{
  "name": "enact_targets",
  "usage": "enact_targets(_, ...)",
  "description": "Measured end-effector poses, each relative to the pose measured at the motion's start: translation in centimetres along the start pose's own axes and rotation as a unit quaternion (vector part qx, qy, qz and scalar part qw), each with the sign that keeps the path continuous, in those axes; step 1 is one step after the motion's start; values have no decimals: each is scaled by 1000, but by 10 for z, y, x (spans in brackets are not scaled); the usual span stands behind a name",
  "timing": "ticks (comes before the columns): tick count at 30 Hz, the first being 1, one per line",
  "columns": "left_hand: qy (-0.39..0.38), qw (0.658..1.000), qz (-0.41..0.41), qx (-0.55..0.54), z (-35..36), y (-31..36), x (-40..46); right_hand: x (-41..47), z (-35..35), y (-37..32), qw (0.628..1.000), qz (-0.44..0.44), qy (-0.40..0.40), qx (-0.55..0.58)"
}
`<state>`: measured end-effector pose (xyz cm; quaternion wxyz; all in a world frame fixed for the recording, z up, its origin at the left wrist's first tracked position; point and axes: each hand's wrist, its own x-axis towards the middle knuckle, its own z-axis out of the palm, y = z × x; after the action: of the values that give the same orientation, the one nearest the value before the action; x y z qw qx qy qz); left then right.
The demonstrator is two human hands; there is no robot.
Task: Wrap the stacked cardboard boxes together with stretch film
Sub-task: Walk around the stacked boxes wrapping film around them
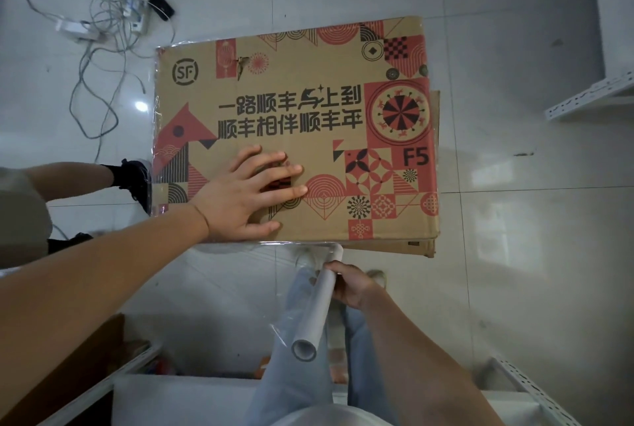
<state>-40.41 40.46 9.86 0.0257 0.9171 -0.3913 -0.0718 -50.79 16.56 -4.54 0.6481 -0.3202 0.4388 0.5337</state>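
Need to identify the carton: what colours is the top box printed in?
Brown top box, red and black geometric patterns; head view.

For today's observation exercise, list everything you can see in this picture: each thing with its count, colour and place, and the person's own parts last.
top box: one, brown with red and black print, centre, on the stack.
lower box: at least one, brown, edges showing under the top box at right and near side.
stretch film roll: one, white core with clear film, below the boxes, film running to the stack's near edge.
cables and power strip: one tangle, grey and white, floor top left.
metal shelf rail: one, white, right edge.
floor: pale glossy tiles.
left hand: flat on the top box.
right hand: grips the roll.
legs: light blue jeans, bottom centre.
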Motion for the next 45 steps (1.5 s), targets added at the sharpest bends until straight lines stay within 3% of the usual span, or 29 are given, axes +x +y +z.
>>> enact_targets(9, -4, 1000, 4, 13, -1, 0, 0, 11, 1, -16, 1000, 5, 26, 7)
enact_targets(14, 11, 1000, 8, 9, 1, -3, -2, 18, 15, -35, 995, -98, 7, 32)
enact_targets(18, 8, 1000, 5, 13, 0, -2, -1, 10, 19, -29, 994, -92, 21, 54)
enact_targets(22, 5, 1000, 4, 15, -2, -2, -2, 19, 28, -11, 954, -283, -7, 99)
enact_targets(23, 6, 1000, 3, 13, -2, -2, -2, 30, 29, -8, 948, -287, -29, 136)
enact_targets(25, 7, 1000, 3, 8, -3, -3, -2, 25, 43, -13, 946, -224, -94, 212)
enact_targets(28, 4, 1000, 4, -2, -3, -4, -1, -7, 58, -23, 936, -113, -90, 322)
enact_targets(31, -6, 1000, 10, -7, -4, -4, -2, 11, 46, -17, 927, -121, -31, 354)
enact_targets(33, -10, 1000, 10, -8, -4, -4, -2, 4, 52, -10, 947, -129, 36, 292)
enact_targets(36, -11, 1000, 12, -12, -6, -4, -1, -23, 65, -7, 939, -168, 76, 290)
enact_targets(39, -12, 1000, 16, -12, -10, -2, 0, -30, 63, -8, 913, -174, 90, 357)
enact_targets(42, -16, 999, 25, -21, -12, 0, 0, -24, 62, -9, 915, -155, 143, 345)
enact_targets(45, -17, 999, 31, -25, -16, 1, 0, -21, 60, -6, 907, -172, 117, 367)
